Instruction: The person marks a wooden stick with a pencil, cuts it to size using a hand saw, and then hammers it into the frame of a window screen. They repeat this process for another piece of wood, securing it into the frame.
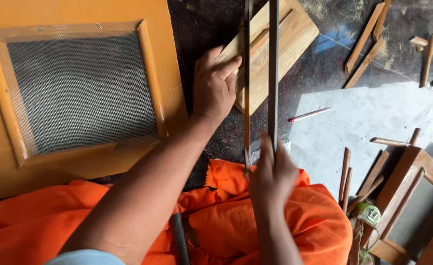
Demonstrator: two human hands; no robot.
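On the far left lies an orange frame [86, 93] with grey mesh, its edges cut off by the picture, and my left hand [214, 86] presses flat, fingers spread and closed on nothing, on the near left end of a wooden block [285, 41] whose far end runs out of view. My right hand [271, 179] is closed around a hacksaw [273, 73], its handle hidden in my fist and its top cut off, the blade crossing the block. Further right lie a pencil [310, 114] and loose wooden strips [366, 46], some half out of sight.
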